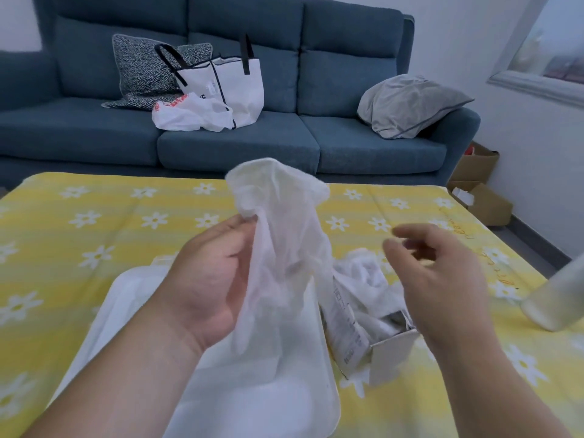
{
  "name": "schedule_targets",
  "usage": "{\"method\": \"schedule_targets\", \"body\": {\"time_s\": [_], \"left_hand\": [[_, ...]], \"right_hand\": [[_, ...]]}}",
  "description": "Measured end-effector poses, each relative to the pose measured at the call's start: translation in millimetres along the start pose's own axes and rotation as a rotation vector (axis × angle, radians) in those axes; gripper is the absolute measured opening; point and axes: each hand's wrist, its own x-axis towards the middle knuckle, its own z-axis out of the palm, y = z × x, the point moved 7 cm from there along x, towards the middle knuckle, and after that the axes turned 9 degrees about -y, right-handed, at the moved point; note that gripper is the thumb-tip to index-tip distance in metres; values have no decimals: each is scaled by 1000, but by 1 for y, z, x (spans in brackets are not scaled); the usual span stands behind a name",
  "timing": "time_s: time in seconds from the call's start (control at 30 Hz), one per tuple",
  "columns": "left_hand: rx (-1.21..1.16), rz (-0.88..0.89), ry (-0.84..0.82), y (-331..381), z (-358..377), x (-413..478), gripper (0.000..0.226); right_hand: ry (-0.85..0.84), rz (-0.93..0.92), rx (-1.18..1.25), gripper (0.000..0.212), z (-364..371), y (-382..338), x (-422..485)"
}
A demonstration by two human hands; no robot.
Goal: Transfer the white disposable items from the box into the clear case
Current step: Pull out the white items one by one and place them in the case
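Observation:
My left hand (pixel 208 279) pinches a thin white disposable glove (pixel 284 235) by its upper edge, and the glove hangs down over the clear case (pixel 126 295) lying under my left forearm. My right hand (pixel 442 273) hovers to the right with fingers loosely curled, holding nothing, blurred by motion. Below it lies the small cardboard box (pixel 373 330) on its side, its open end stuffed with more crumpled white items (pixel 366 273).
All of this sits on a table with a yellow daisy-print cloth (pixel 94 222). A frosted bottle (pixel 556 298) lies at the right edge. Behind stand a blue sofa (pixel 240 143) with bags and cushions, and cardboard boxes (pixel 480 184) on the floor at right.

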Motion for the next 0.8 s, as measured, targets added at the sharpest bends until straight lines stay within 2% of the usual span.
{"method": "schedule_targets", "body": {"time_s": [0.03, 0.1, 0.13, 0.17, 0.3, 0.37, 0.43, 0.47, 0.57, 0.67, 0.8], "left_hand": [[32, -16, -14, -3, 3, -1, 30], [94, -62, -57, -10, 7, -4, 26], [129, -96, -85, -13, 10, -5, 27], [163, -129, -112, -16, 14, -7, 29], [169, -202, -91, -22, 4, -2, 38], [114, -225, -91, -21, 0, -1, 51], [166, -208, -117, -21, -3, -2, 65], [268, -189, -136, -21, -2, -3, 63], [479, -134, -124, -21, 6, -4, 33], [459, -91, -30, -20, 0, -3, 29], [449, -96, -66, -13, -3, -4, 19]], "right_hand": [[-161, -54, 212, 20, 15, -13, -3], [-517, -120, 561, 31, 47, -34, -16], [-632, -143, 635, 33, 59, -41, -23], [-678, -152, 667, 31, 67, -45, -26], [-525, -13, 766, 16, 74, -35, -20], [-552, 21, 774, 13, 75, -32, -19], [-561, 38, 719, 17, 76, -30, -19], [-561, 44, 707, 18, 76, -29, -20], [-595, 58, 757, 11, 74, -34, -22], [-576, 56, 856, 30, 65, -37, -18], [-481, 19, 921, 39, 50, -30, -6]]}}
